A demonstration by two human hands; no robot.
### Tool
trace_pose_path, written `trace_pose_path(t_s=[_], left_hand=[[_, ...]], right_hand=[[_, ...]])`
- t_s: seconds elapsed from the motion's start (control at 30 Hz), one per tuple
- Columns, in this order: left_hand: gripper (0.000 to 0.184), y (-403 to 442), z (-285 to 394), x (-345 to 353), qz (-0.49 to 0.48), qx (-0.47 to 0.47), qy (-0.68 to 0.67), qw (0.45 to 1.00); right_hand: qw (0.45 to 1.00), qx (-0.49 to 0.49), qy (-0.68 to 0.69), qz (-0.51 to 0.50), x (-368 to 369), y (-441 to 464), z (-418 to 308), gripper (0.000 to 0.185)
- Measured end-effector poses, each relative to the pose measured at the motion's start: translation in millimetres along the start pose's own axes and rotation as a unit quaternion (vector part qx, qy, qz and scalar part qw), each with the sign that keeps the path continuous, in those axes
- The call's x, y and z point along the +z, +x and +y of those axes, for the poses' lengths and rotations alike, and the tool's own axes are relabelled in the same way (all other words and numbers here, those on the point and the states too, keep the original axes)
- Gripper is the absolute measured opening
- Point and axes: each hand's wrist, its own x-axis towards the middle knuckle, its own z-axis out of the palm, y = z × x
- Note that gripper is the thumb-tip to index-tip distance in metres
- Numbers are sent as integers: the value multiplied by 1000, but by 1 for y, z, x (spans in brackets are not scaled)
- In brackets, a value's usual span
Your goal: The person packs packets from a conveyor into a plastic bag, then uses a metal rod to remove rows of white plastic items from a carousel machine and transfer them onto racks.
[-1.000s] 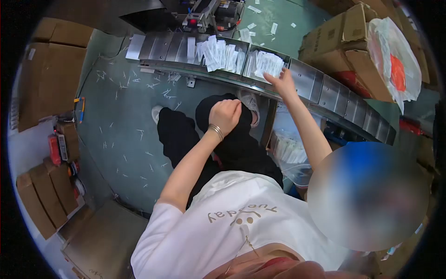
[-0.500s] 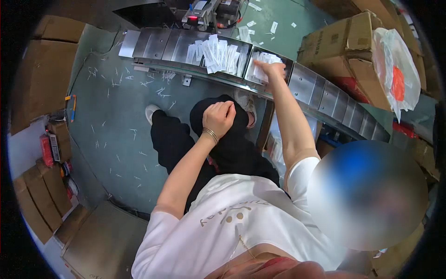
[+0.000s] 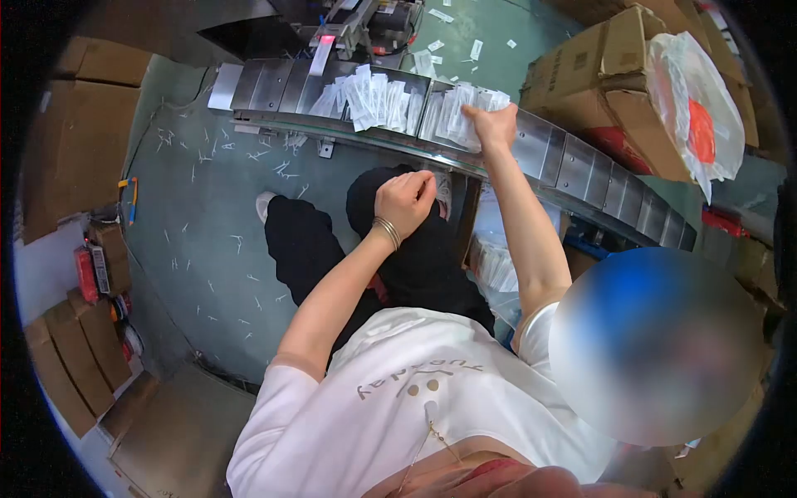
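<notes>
Our right hand [image 3: 493, 126], open near the right-hand packets [image 3: 451, 114] a second ago, has come down against them, and we see them fanned farther left. A white strip [image 3: 321, 58] has appeared beneath the red light [image 3: 327, 39].

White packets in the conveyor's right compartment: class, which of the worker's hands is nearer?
Right. The right hand touches the packets at their right side; the left hand, curled, is farther off, short of the conveyor.
</notes>
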Motion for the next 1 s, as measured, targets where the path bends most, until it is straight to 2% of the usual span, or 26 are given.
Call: trace_pose_path(t_s=[0.03,0.07,0.1,0.13,0.17,0.2,0.23,0.27,0.3,0.37,0.43,0.47,0.5,0.53,0.57,0.6,0.63,0.67,0.7,0.73,0.77,0.8,0.83,0.9,0.97,1.0], left_hand=[[8,1,5,2,-2,5,1,1000],[13,2,11,5,-24,-60,-39,997],[17,5,13,7,-45,-124,-79,988],[17,10,11,12,-46,-123,-78,988],[24,22,3,20,-33,-196,-168,966],[31,37,-5,28,-18,-266,-256,929],[36,55,-10,34,-23,-267,-221,938],[48,72,-14,42,-1,-227,-195,954],[48,87,-17,52,-3,-223,-193,956],[63,114,-20,73,-51,-287,-214,932],[69,135,-5,80,-158,-314,-253,901],[64,141,6,77,-228,-322,-286,873],[64,143,14,78,-238,-317,-282,874],[61,142,21,81,-241,-313,-330,857],[59,138,28,85,-249,-308,-378,837],[54,132,31,92,-228,-255,-311,887],[53,130,62,82,-231,-249,-352,872],[44,122,61,94,-227,-273,-318,879],[43,107,64,112,-193,-273,-327,884],[38,103,96,107,-235,-233,-291,897],[35,95,115,114,-279,-168,-331,886],[36,92,126,125,-349,-162,-339,859],[40,79,146,138,-354,-211,-409,814],[45,60,173,166,-418,-210,-277,839],[49,44,240,179,-515,-221,-303,771],[48,32,268,189,-531,-207,-318,758]], right_hand=[[1000,-8,20,9,-3,2,3,64],[1000,-8,25,12,-3,8,12,64],[994,-30,101,-5,-4,19,25,57],[984,-50,172,-25,-9,23,33,50],[983,-49,173,-26,-15,28,42,50],[950,-25,289,-113,-27,26,43,53],[895,0,401,-196,-38,22,41,56],[874,6,438,-211,-52,11,32,51],[872,6,442,-209,-53,9,35,51],[863,-11,443,-240,-57,12,39,46],[833,-31,484,-266,-65,1,29,46],[806,-11,517,-289,-66,1,30,50],[776,9,548,-310,-69,-1,30,53],[776,14,555,-300,-74,-5,33,53],[737,31,579,-347,-83,-8,36,53],[697,44,602,-386,-95,-11,39,54],[727,21,579,-368,-104,-15,43,54],[772,4,533,-345,-119,-20,45,52],[788,4,520,-328,-138,-26,50,52],[775,-27,554,-303,-150,-30,66,52],[787,-18,563,-253,-154,-32,90,57],[787,-10,577,-220,-176,-39,108,60],[784,-4,590,-193,-200,-50,122,63],[790,2,602,-119,-247,-71,157,66],[817,-4,576,-16,-284,-91,202,72],[826,-24,562,34,-304,-101,219,76]])
